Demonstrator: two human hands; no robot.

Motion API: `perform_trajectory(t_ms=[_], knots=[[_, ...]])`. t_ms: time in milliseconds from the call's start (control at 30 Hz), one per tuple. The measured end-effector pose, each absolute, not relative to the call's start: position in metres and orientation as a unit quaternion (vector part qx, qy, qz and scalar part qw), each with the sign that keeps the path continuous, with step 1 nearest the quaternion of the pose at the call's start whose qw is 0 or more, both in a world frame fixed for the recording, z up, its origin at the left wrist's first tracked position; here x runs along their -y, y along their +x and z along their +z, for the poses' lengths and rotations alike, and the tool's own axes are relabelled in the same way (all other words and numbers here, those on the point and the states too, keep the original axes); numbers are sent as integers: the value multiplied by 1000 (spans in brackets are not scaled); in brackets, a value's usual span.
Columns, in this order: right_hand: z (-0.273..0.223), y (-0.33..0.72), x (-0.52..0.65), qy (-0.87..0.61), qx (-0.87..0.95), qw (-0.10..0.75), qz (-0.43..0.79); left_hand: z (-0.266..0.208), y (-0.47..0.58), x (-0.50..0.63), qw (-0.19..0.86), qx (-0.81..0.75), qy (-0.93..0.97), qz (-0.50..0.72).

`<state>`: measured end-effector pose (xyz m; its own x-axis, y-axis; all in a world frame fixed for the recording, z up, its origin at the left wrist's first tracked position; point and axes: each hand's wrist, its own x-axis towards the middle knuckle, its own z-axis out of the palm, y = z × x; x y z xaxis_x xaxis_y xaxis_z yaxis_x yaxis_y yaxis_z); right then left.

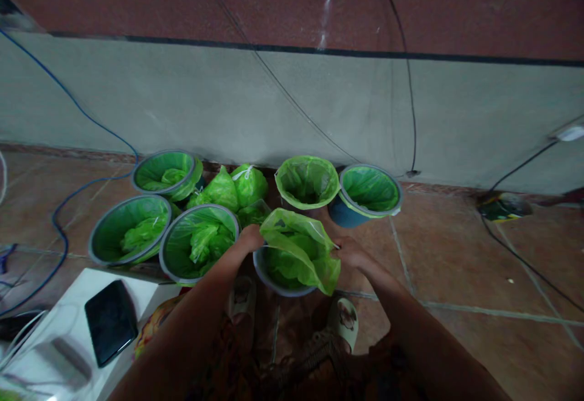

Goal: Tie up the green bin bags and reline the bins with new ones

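Note:
My left hand [251, 238] is closed on the left edge of a translucent green bin bag [298, 240]. On the opposite side, my right hand [349, 251] grips the same bag's edge. The bag's mouth is held up over a bin [283, 291] whose grey rim shows at the front; the lower part of the bag lies inside it. Close to my left forearm stands a lined bin [199, 207] with a crumpled green bag in it. Behind my hands are a bin with green netting-like lining [306, 159] and a blue bin [349, 215] with a grey rim and green liner.
Two more lined bins [93, 246] [137, 167] stand at the left. Tied green bags [221, 189] sit between the bins near the wall. A phone [111, 322] lies on a white surface [75, 294]. A blue cable [64, 206] and a black cable [524, 261] run across the tiles.

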<state>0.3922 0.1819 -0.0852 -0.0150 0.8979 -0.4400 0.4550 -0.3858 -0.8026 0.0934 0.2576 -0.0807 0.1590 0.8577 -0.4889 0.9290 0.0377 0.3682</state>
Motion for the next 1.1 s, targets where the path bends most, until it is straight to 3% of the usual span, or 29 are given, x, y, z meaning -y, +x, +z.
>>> perform_trajectory(t_ms=[167,333,500,600,667,867,1100], knots=[[-73,406,-186,-676,500,229,490,-59,85,-267,258,-666,695,-77],[-70,409,-189,-678,476,266,493,-40,73,-273,315,-657,685,-18],[-50,389,-197,-635,464,423,451,-22,76,-274,475,-629,574,220],[-17,371,-201,-561,466,553,403,4,91,-271,530,-517,537,405],[8,359,-202,-511,467,585,423,22,106,-266,559,-430,535,466],[29,323,-208,-407,355,599,590,39,145,-249,659,-286,522,460],[5,301,-207,-393,442,472,654,21,160,-253,683,-321,487,440]])
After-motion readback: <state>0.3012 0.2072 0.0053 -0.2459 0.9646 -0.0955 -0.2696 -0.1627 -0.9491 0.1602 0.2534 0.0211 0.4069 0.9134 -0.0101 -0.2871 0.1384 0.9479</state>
